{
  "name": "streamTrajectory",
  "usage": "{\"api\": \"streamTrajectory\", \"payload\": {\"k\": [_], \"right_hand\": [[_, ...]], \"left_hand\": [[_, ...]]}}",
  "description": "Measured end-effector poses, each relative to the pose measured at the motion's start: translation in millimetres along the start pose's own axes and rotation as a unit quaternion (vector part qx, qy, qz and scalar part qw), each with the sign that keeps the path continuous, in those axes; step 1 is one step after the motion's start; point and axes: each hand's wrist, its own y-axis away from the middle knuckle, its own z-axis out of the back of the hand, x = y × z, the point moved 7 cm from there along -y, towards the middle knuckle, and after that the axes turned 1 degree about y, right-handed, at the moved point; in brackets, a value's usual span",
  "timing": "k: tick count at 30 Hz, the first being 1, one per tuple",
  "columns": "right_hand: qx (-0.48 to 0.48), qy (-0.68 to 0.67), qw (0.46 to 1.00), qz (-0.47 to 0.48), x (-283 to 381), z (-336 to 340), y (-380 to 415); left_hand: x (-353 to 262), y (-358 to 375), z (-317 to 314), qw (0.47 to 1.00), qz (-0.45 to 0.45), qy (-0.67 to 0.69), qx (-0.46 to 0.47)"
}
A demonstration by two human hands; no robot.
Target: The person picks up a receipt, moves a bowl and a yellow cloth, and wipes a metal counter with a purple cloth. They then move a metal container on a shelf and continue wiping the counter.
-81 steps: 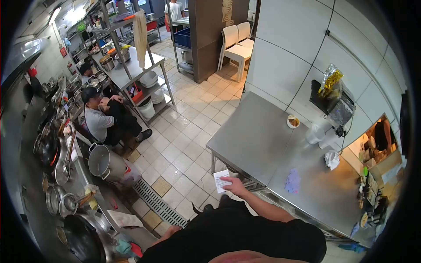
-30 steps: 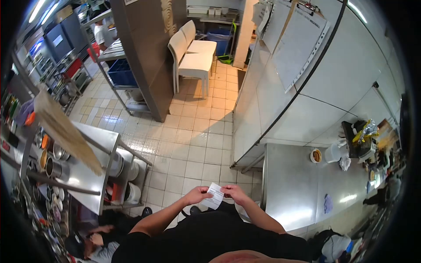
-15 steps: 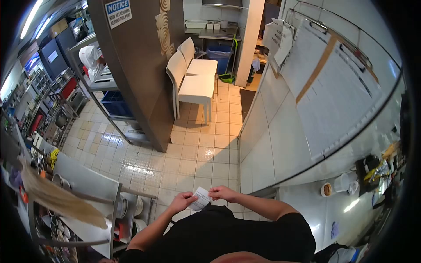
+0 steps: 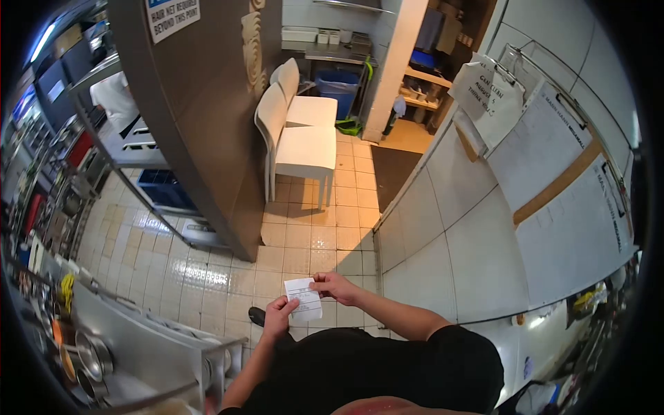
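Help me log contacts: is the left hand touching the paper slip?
Touching. The head view shows the left hand with its thumb over the paper slip, near the slip's left edge.

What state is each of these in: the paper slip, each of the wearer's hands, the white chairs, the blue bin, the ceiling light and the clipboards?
Paper slip: unfolded, held up by both hands
Left hand: gripping the slip's left edge
Right hand: gripping the slip's upper right
White chairs: upright, side by side
Blue bin: uncovered, bag inside
Ceiling light: lit
Clipboards: hanging, sheets clipped on
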Motion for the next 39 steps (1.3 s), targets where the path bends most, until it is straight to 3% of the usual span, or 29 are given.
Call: {"api": "streamTrajectory", "payload": {"k": [4, 9, 15, 18, 24, 28, 33, 35, 38, 39], "right_hand": [[-0.015, 0.012, 0.999, -0.035, 13.2, -35.9, -34.9], [-0.091, -0.014, 0.996, -0.013, 33.8, -68.5, -94.8], [-0.169, -0.004, 0.985, 0.019, 67.9, -90.9, -139.3], [-0.148, -0.016, 0.989, 0.023, 77.8, -102.2, -165.2], [-0.11, -0.062, 0.991, 0.036, 113.1, -123.3, -241.7], [-0.065, 0.128, 0.985, 0.091, 167.6, -143.3, -281.7], [0.013, 0.184, 0.975, 0.123, 216.0, -181.9, -353.1], [0.063, 0.142, 0.978, 0.14, 228.6, -203.4, -385.6], [0.116, 0.145, 0.972, 0.145, 230.8, -214.9, -429.4], [0.131, 0.153, 0.968, 0.147, 232.2, -222.2, -443.0]], "left_hand": [[-20.2, -49.6, 47.6, 0.999, -0.012, -0.007, 0.046], [-81.7, -95.3, 99.2, 0.994, -0.002, -0.027, 0.11], [-130.0, -145.6, 144.1, 0.99, -0.079, 0.043, 0.113], [-156.1, -154.6, 161.6, 0.991, -0.093, -0.021, 0.098], [-182.4, -196.1, 208.7, 0.985, -0.155, -0.02, 0.076], [-214.1, -214.2, 241.0, 0.992, -0.111, 0.035, 0.054], [-257.2, -226.3, 302.9, 0.992, -0.125, -0.004, 0.001], [-281.7, -228.6, 316.8, 0.989, -0.147, 0.029, 0.013], [-282.3, -234.4, 346.2, 0.991, -0.119, -0.022, -0.059], [-291.1, -230.9, 348.6, 0.982, -0.166, 0.016, -0.086]]}}
